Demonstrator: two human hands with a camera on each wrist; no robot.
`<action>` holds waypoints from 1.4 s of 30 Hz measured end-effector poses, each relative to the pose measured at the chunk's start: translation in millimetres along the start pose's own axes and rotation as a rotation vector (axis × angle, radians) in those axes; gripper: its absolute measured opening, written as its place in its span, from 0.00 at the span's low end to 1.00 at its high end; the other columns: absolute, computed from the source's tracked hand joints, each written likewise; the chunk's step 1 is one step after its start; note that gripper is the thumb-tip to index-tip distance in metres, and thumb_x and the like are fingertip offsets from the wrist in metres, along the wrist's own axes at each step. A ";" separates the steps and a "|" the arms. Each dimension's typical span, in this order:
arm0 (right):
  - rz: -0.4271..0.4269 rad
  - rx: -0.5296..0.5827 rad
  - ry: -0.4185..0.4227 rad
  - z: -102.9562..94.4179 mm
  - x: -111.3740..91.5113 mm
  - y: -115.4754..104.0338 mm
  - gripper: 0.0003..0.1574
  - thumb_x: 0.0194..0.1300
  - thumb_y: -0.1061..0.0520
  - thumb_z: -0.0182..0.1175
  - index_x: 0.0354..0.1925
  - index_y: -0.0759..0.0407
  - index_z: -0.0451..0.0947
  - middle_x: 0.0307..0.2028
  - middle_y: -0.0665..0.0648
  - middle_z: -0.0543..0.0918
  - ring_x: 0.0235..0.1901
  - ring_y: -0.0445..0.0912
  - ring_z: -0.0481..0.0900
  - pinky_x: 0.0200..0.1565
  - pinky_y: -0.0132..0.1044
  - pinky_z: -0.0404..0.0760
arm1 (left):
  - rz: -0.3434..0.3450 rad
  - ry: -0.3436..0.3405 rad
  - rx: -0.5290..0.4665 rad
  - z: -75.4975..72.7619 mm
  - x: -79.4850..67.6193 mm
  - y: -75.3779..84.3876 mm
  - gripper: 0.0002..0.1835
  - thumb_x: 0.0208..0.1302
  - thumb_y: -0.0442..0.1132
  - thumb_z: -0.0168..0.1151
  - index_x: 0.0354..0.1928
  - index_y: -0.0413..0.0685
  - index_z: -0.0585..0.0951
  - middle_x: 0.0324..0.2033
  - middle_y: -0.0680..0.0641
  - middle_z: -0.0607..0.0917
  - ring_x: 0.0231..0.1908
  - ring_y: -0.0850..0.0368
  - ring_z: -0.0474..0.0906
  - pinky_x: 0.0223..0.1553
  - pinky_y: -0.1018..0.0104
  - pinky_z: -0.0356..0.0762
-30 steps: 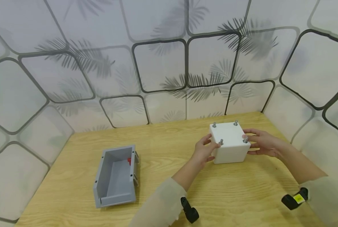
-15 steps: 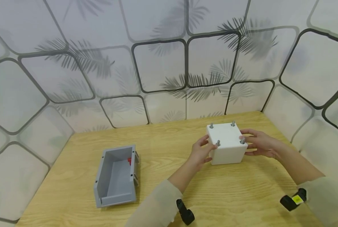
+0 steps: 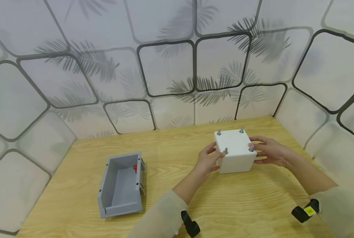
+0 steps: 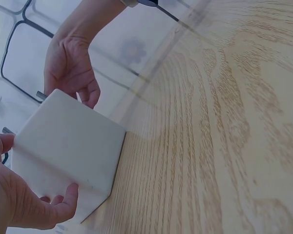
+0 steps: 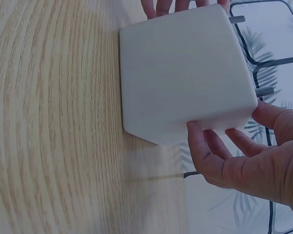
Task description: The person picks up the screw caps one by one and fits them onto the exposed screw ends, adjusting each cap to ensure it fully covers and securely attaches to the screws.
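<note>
A white block-shaped box [image 3: 235, 141] stands on the wooden table at the right, its flat top facing up. From its top corners rise several metal threaded studs [image 3: 241, 130]. My left hand [image 3: 206, 161] holds the box's left side, thumb at the near left top corner by a stud. On the opposite side my right hand [image 3: 270, 152] grips it with spread, bent fingers. In the right wrist view the right fingertips [image 5: 195, 127] press the side face, thumb near the top edge. The left wrist view shows the box [image 4: 71, 141] between both hands, its base at the tabletop.
A grey plastic bin [image 3: 122, 210] sits on the left part of the table [image 3: 171, 155]. Inside it, against the right wall, lies a small red object [image 3: 135, 169], partly hidden. Patterned walls [image 3: 171, 72] enclose the back and sides of the table.
Both hands have shifted the white box a short way left and slightly nearer to me, keeping their hold. The grey bin stays where it was.
</note>
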State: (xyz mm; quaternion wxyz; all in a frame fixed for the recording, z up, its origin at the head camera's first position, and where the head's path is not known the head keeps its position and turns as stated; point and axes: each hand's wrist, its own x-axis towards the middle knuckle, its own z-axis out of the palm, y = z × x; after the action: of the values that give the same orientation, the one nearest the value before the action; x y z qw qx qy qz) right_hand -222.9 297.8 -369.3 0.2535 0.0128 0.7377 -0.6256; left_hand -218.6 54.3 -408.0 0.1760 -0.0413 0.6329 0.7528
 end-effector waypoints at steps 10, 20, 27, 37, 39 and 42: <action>-0.005 -0.030 0.000 5.3 0.6 -0.1 0.38 0.70 0.47 0.53 0.69 0.60 0.51 0.54 0.59 0.68 0.44 0.46 0.78 0.50 0.49 0.78 | 0.011 0.007 0.012 -4.4 -4.7 0.0 0.33 0.56 0.35 0.66 0.65 0.51 0.70 0.59 0.43 0.70 0.54 0.45 0.74 0.49 0.44 0.77; -0.013 -0.051 -0.005 10.0 2.6 -0.1 0.39 0.70 0.46 0.53 0.69 0.60 0.51 0.52 0.56 0.71 0.44 0.46 0.78 0.48 0.48 0.79 | 0.013 0.006 0.021 -8.9 -7.1 -1.0 0.33 0.56 0.35 0.65 0.65 0.51 0.69 0.59 0.43 0.69 0.54 0.46 0.75 0.48 0.45 0.78; -0.016 -0.037 -0.012 12.6 4.0 1.9 0.35 0.70 0.47 0.53 0.67 0.58 0.55 0.49 0.53 0.73 0.44 0.46 0.79 0.48 0.49 0.79 | 0.020 0.011 0.024 -12.4 -10.5 -1.0 0.33 0.55 0.36 0.66 0.65 0.52 0.70 0.59 0.44 0.70 0.52 0.48 0.75 0.47 0.46 0.78; -0.020 -0.024 -0.018 17.7 3.9 2.1 0.35 0.70 0.48 0.54 0.67 0.59 0.54 0.48 0.54 0.73 0.43 0.45 0.79 0.48 0.49 0.79 | 0.003 0.015 0.017 -17.9 -13.2 -1.3 0.32 0.56 0.37 0.66 0.65 0.54 0.70 0.60 0.45 0.70 0.55 0.46 0.75 0.47 0.47 0.78; -0.022 -0.025 -0.020 19.3 4.3 1.9 0.36 0.70 0.48 0.54 0.68 0.60 0.52 0.50 0.55 0.72 0.43 0.45 0.79 0.48 0.49 0.79 | 0.005 0.016 0.023 -19.5 -14.0 -1.4 0.33 0.57 0.37 0.65 0.66 0.53 0.69 0.61 0.44 0.70 0.55 0.45 0.75 0.48 0.46 0.78; -0.024 -0.028 -0.016 21.5 3.7 1.9 0.38 0.70 0.48 0.54 0.68 0.60 0.52 0.52 0.57 0.71 0.44 0.46 0.79 0.48 0.49 0.79 | 0.014 0.015 0.028 -20.7 -15.5 -1.9 0.33 0.57 0.36 0.65 0.66 0.53 0.69 0.61 0.44 0.70 0.56 0.45 0.74 0.48 0.45 0.78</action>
State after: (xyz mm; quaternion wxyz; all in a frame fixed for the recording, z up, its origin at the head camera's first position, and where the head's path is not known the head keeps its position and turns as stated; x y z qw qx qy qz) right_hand -217.7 277.1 -374.4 0.2518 -0.0044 0.7445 -0.6183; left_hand -206.8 31.1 -409.4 0.1667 -0.0400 0.6449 0.7448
